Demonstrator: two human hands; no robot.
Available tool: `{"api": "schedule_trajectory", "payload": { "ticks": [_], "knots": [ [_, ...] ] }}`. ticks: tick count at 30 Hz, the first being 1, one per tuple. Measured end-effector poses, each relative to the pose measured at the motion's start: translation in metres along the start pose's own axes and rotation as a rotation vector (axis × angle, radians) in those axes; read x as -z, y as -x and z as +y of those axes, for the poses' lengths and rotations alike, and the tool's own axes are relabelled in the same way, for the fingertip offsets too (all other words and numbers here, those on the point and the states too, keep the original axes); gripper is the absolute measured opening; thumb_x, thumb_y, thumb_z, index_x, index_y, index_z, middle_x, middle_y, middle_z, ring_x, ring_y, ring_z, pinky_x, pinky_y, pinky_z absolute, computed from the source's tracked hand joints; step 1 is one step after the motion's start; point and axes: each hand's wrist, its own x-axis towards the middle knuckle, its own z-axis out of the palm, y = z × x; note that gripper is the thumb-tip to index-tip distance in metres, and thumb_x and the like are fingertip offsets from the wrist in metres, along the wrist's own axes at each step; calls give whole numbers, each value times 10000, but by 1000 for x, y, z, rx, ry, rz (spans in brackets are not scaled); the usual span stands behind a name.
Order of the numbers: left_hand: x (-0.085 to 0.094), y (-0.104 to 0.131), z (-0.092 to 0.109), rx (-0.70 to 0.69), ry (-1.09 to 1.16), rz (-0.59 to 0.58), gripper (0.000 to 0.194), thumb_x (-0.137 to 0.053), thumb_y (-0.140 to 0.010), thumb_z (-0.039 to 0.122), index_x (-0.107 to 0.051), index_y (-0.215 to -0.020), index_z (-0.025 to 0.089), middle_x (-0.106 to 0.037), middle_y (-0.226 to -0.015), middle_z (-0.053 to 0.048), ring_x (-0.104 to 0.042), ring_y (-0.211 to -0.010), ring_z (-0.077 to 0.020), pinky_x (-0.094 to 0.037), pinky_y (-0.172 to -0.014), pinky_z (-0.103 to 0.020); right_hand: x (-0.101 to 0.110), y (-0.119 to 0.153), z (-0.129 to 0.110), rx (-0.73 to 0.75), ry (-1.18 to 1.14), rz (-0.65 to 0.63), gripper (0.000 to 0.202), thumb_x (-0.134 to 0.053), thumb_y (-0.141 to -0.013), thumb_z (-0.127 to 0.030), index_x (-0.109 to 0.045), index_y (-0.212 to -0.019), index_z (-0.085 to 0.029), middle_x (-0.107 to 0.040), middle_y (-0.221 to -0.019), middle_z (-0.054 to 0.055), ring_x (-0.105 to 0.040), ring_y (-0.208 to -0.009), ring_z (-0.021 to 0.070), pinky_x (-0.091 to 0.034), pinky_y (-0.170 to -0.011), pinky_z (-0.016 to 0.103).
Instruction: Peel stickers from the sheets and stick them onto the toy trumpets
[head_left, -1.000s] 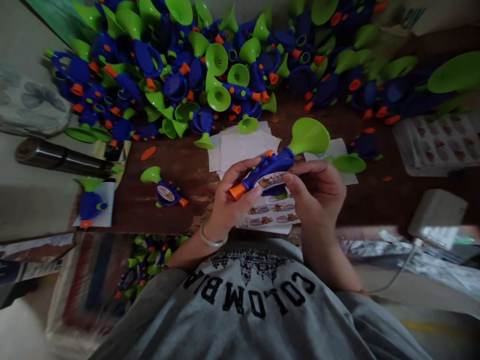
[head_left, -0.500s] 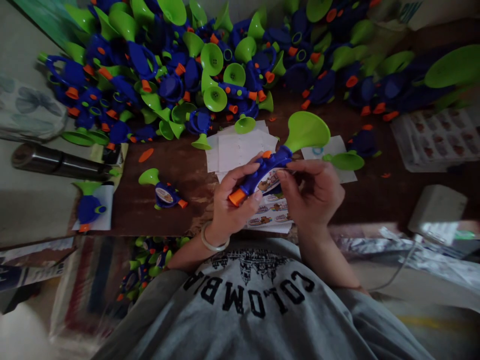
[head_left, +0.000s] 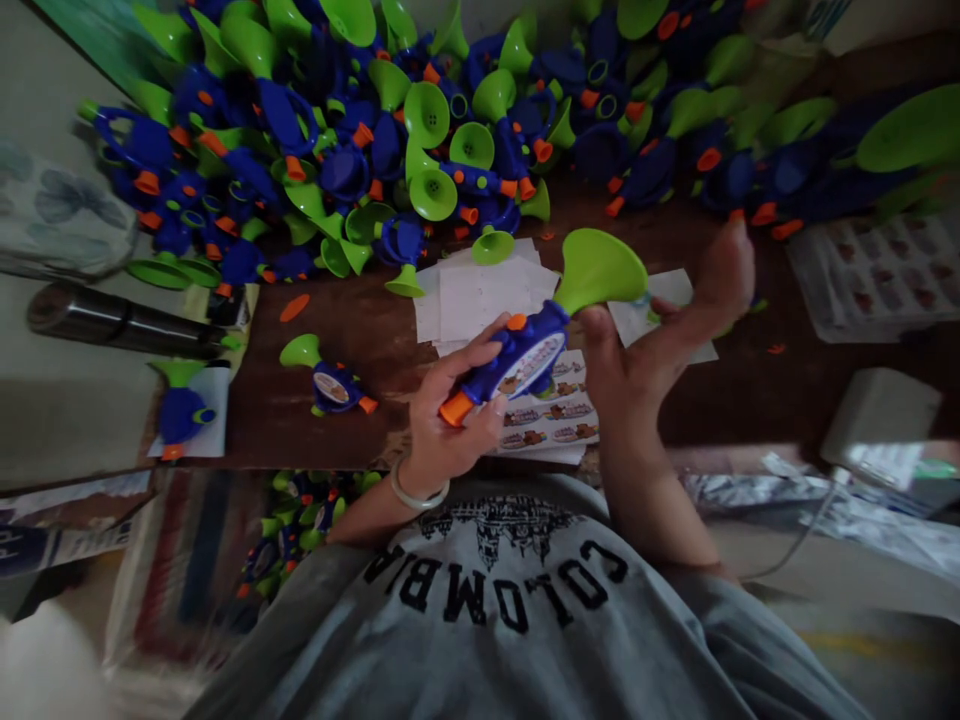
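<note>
A blue toy trumpet [head_left: 525,350] with a green bell and orange mouthpiece lies tilted in my left hand [head_left: 455,415], whose fingers and thumb close round its mouthpiece end. An oval sticker [head_left: 534,362] shows flat on its side. My right hand [head_left: 652,350] is spread beside the green bell, thumb near the bell and fingers raised away, holding nothing. Beneath the trumpet is a sheet of oval stickers [head_left: 570,410]. To the left, a trumpet with an oval sticker [head_left: 332,388] rests on the brown table [head_left: 300,440].
Many green and blue trumpets [head_left: 345,170] are heaped along the back. A metal flask [head_left: 120,325] and another trumpet [head_left: 180,415] are at the left. Sticker sheets [head_left: 885,275] lie at the right, near a white box [head_left: 881,425]. White papers [head_left: 480,295] lie mid-table.
My right hand has let go of the trumpet and opened out to the right. My left hand has shifted slightly left with the trumpet, whose sticker now shows whole.
</note>
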Motion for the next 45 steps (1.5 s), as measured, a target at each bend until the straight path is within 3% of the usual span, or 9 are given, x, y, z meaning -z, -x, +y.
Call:
{"api": "schedule_trajectory", "payload": {
  "ticks": [2,5,12,15,21,26,30,36,45],
  "knots": [
    [23,1,-2,-43,-172,64,427,-718,-991,273,-654,-1409,338,-675,-1548,-55,-607,-1504,-314,-525,-1263,-599,3,-3,24,4,41,127,766,-586,-1026,-593,-253,-1668,-340,-332,-1732,165,-381,-1611,424,-502,-1153,635],
    [75,5,-11,-44,-658,125,394,-689,-962,224,-698,-1351,284,-632,-1603,-65,-604,-1503,-320,-490,-1287,-600,12,-1,58,-60,202,-173,618,-566,-1013,-612,-500,-1514,-257,-627,-1493,186,-595,-1407,407,-469,-1163,681],
    [161,32,-39,366,-1275,-95,499,-681,-927,285,-687,-1419,198,-366,-1786,-171,-126,-1718,-492,-187,-1347,-797,-3,11,79,-272,493,-667,809,-631,-976,-539,-371,-1629,-140,-596,-1589,264,-500,-1493,508,-396,-1155,770],
    [148,34,-49,356,-1286,-135,526,-727,-928,331,-674,-1429,179,-313,-1805,-190,-28,-1720,-508,-66,-1348,-816,-22,12,79,-275,510,-672,839,-690,-951,-520,-371,-1622,-131,-575,-1597,287,-469,-1517,507,-377,-1169,770],
    [60,20,-77,159,-979,-403,536,-626,-1031,306,-542,-1537,154,-562,-1629,-220,-565,-1533,-358,-524,-1247,-581,-38,15,97,-263,372,-540,753,-821,-811,-397,-523,-1461,-166,-705,-1321,215,-596,-1329,466,-459,-1108,732],
    [9,-16,-91,-47,-945,-459,507,-495,-1109,299,-479,-1581,114,-542,-1643,-233,-521,-1572,-307,-489,-1292,-511,-38,21,106,-215,14,-410,575,-733,-821,-344,-500,-1331,-214,-665,-926,30,-684,-868,258,-614,-873,499],
    [-3,-42,-85,-103,-789,-448,446,-452,-1133,310,-506,-1559,191,-735,-1415,-150,-726,-1299,-251,-552,-1198,-494,-30,30,88,-110,-329,-357,508,-706,-904,-371,-456,-1343,-316,-663,-920,-21,-705,-776,199,-632,-762,401],
    [-4,-54,-51,69,-406,-367,336,-579,-1047,246,-615,-1377,196,-768,-939,-18,-701,-787,-134,-561,-776,-279,-10,35,44,-7,-193,-281,367,-716,-976,-337,-568,-1311,-320,-745,-1075,38,-766,-834,198,-657,-728,375],
    [-4,-55,-13,252,-136,-333,239,-645,-975,215,-646,-1213,198,-704,-853,12,-644,-763,-100,-479,-677,-221,3,30,5,180,-79,-224,198,-707,-991,-187,-743,-1171,-259,-838,-1028,12,-797,-913,170,-650,-805,296]
  ]
}}
